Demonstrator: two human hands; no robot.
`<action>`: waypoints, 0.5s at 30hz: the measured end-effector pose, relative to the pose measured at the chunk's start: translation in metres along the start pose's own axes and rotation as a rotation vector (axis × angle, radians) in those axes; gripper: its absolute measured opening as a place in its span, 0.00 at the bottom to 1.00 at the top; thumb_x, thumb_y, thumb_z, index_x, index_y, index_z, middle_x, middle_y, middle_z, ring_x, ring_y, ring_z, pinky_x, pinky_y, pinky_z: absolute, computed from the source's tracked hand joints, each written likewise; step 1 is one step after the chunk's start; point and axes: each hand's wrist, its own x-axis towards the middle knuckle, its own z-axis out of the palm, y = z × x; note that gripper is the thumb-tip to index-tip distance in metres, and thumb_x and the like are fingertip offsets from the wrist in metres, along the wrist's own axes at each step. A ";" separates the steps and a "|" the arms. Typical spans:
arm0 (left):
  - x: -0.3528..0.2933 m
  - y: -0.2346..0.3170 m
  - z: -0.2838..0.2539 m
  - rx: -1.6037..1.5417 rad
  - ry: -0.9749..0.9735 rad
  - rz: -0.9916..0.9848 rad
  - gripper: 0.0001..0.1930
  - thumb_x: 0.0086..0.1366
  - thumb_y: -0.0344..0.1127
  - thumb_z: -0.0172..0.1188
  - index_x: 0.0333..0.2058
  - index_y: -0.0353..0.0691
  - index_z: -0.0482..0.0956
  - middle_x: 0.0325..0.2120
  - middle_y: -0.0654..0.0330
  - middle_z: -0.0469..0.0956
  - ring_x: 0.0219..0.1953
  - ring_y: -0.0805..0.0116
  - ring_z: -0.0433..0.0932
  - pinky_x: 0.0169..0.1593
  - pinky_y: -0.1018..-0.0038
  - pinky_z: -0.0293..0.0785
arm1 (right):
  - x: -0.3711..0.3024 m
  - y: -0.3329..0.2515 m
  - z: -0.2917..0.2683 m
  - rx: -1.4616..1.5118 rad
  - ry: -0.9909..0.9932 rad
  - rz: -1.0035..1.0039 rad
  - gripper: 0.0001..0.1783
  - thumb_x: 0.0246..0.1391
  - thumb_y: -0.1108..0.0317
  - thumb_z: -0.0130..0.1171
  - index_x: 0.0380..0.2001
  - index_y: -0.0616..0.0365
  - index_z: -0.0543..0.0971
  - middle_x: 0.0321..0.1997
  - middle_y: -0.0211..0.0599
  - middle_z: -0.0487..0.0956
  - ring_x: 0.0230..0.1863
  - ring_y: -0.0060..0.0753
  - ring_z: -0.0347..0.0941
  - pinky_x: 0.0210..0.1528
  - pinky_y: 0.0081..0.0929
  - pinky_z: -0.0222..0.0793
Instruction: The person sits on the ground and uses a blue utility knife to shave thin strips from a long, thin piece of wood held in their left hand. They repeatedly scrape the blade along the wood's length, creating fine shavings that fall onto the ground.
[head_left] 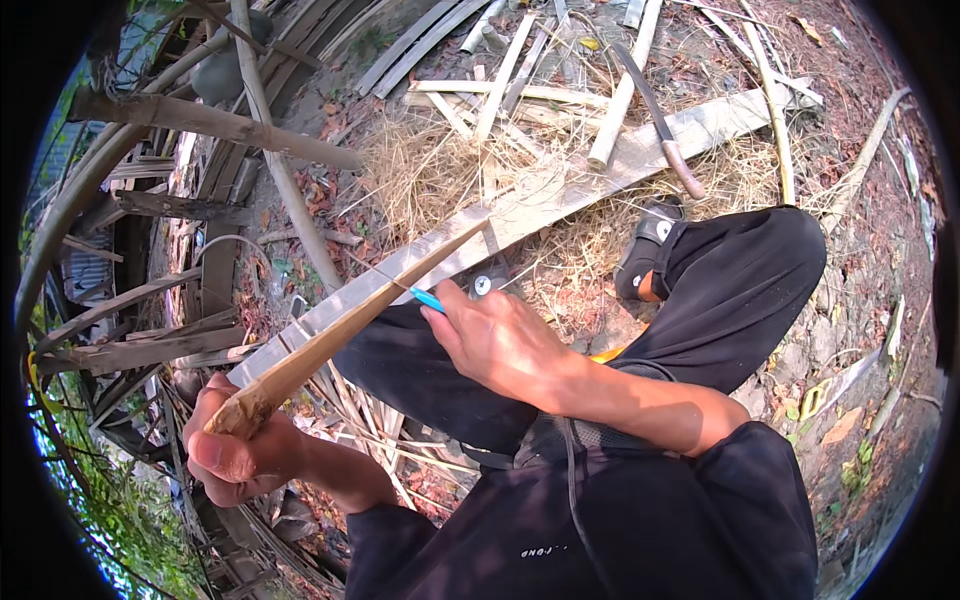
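My left hand [245,462] is closed around the thick, rough end of a long tapered piece of wood [345,335]. The wood slants up to the right and narrows to a point over a long plank [560,205]. In my right hand [505,340] is a blue-handled tool [427,299], with its end showing past my thumb and finger. A thin shaft or blade seems to run from it across the wood; its exact kind is hard to make out. A curved machete with a wooden handle [682,168] lies on the plank's far part.
Straw [420,185] and cut wooden strips [510,75] lie beyond the plank. Poles and stacked timber [190,125] crowd the left. A saw with a yellow handle [817,398] rests on the leaf-strewn ground at right. My bent legs [730,280] frame the work.
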 end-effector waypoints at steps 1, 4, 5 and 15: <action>0.001 0.000 -0.003 0.039 -0.024 0.023 0.29 0.62 0.54 0.51 0.20 0.27 0.74 0.17 0.51 0.73 0.19 0.61 0.75 0.24 0.68 0.77 | -0.008 0.018 0.010 -0.095 -0.022 0.026 0.13 0.56 0.62 0.52 0.32 0.63 0.69 0.11 0.51 0.70 0.15 0.56 0.69 0.18 0.46 0.64; -0.006 0.003 0.006 0.069 0.096 0.020 0.28 0.64 0.51 0.48 0.19 0.28 0.73 0.16 0.52 0.73 0.18 0.63 0.74 0.23 0.69 0.76 | 0.017 0.090 0.001 -0.205 0.009 0.011 0.13 0.58 0.62 0.49 0.30 0.64 0.68 0.09 0.51 0.68 0.15 0.58 0.69 0.18 0.47 0.63; -0.006 0.002 0.011 0.054 0.112 0.007 0.27 0.65 0.51 0.47 0.19 0.29 0.73 0.16 0.52 0.73 0.18 0.63 0.74 0.23 0.70 0.76 | 0.018 0.073 -0.007 -0.188 0.001 0.047 0.14 0.58 0.62 0.48 0.29 0.64 0.68 0.09 0.51 0.68 0.15 0.59 0.68 0.18 0.47 0.63; 0.012 0.018 0.042 0.119 0.226 0.023 0.31 0.66 0.50 0.35 0.07 0.36 0.57 0.04 0.63 0.52 0.08 0.75 0.50 0.14 0.79 0.42 | -0.020 0.102 0.020 -0.229 -0.050 0.096 0.11 0.58 0.66 0.48 0.35 0.65 0.66 0.11 0.51 0.70 0.15 0.56 0.69 0.17 0.45 0.63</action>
